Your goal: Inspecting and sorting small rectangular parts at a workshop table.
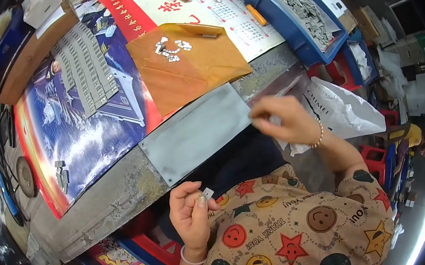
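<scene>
1. Head view: your left hand (191, 215) pinches a small silver piece (208, 193), off the grey board's (197, 134) near edge.
2. Your right hand (284, 118), farther from it, curls beside the board's right end; grip unclear.

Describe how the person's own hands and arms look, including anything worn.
Both hands are bare. The left hand has a plain, thin white band at the wrist; the right hand has a pale beaded bracelet. The right sleeve is tan with printed motifs and leaves the forearm uncovered.
</scene>
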Demonstrator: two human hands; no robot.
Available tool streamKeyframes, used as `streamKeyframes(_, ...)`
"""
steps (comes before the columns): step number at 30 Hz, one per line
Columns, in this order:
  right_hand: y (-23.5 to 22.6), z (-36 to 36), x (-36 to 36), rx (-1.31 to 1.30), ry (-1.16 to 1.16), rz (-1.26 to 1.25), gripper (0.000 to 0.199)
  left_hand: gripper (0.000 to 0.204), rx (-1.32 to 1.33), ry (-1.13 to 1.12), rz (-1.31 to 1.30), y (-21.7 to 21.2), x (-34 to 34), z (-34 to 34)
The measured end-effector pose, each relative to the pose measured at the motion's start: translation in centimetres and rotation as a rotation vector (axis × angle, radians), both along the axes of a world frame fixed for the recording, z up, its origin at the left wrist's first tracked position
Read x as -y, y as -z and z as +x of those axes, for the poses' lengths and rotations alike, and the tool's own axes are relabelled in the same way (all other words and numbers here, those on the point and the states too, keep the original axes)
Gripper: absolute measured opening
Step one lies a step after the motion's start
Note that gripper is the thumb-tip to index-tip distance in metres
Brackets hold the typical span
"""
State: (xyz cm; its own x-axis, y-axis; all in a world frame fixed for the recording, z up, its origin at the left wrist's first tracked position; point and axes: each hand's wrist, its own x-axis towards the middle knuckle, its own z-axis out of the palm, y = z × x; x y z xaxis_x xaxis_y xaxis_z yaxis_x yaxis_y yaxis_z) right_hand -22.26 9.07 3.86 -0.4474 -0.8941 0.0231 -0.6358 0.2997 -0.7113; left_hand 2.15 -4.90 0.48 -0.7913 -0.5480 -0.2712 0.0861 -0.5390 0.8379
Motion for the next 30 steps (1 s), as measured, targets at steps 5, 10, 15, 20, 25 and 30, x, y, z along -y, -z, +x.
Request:
streamKeyframes(5, 0.0, -3.6, 7.0, -0.111, -0.023, -0.170, 0.009, 0.023, 0.017, 0.029, -0.034, -0.2, -0.1, -0.1)
streamKeyframes(10, 2.8, -7.9, 12.4, -0.254, -0.078, -0.181, 0.013, 0.023, 0.054, 0.013, -0.032, -0.2, 0.1, 0.2)
streamKeyframes(15, 3.6, -9.2, 14.6, -0.301, -0.140, -0.065, 0.014, 0.023, 0.062, -0.011, -0.038, 0.3, 0.4, 0.4)
streamKeyframes(20, 3.2, -9.7, 15.5, -0.248, -0.188, 0.018, 0.012, 0.022, 0.060, 0.015, -0.029, 0.3, 0.8, 0.1)
streamKeyframes(25, 2.6, -9.8, 16.1, -0.205, -0.176, 0.069, 0.011, 0.022, 0.051, 0.035, -0.024, 0.4, 0.8, -0.2)
streamKeyframes(30, 2.7, -9.5, 16.0, -0.211, -0.199, 0.043, 0.011, 0.023, 0.129, 0.009, -0.015, -0.3, 0.4, -0.8)
